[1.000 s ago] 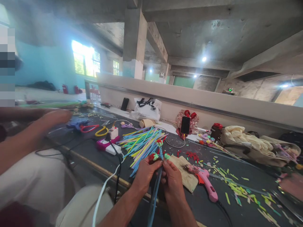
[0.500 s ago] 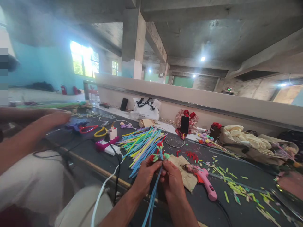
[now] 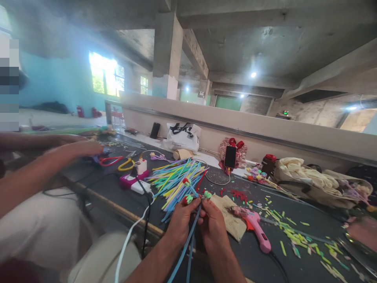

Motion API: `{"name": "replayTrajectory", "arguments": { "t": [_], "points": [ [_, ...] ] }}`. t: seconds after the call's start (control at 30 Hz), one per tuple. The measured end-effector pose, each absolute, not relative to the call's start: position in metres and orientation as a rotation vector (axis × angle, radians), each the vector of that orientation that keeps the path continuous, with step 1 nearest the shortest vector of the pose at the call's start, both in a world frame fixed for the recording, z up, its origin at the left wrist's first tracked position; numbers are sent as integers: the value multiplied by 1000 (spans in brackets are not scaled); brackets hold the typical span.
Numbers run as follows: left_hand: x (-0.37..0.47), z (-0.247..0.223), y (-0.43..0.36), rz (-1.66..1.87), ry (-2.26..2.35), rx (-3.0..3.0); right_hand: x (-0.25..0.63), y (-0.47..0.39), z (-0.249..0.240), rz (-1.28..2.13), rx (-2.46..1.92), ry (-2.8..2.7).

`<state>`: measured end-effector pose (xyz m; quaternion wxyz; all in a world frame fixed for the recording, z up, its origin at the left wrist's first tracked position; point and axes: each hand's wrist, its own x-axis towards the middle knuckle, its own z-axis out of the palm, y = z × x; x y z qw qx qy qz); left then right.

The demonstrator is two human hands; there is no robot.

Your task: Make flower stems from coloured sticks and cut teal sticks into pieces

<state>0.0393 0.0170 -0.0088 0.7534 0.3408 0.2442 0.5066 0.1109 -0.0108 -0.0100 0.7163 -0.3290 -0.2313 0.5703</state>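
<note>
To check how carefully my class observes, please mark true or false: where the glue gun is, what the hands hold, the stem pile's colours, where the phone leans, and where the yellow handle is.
1. The right hand grips the glue gun. False: the pink glue gun lies on the table.
2. The left hand and right hand hold blue stems. True.
3. The pile is all one colour. False: the stem pile includes blue, yellow and green.
4. A phone leans on a red-patterned bag. True.
5. The yellow handle is right of the pile. False: the yellow handle is left of it.
</note>
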Motion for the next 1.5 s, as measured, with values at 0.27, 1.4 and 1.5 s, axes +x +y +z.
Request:
{"name": "replayTrajectory", "arguments": {
  "t": [0.27,1.4,1.5],
  "points": [
    [35,-2,14,1050,559,761,115,-14,-9,1255,-753,-508],
    [36,-7,16,1116,613,854,120,-16,-13,1084,-962,-666],
    [34,-4,15,1088,609,854,121,-16,-12,1080,-959,-672]
  ]
}}
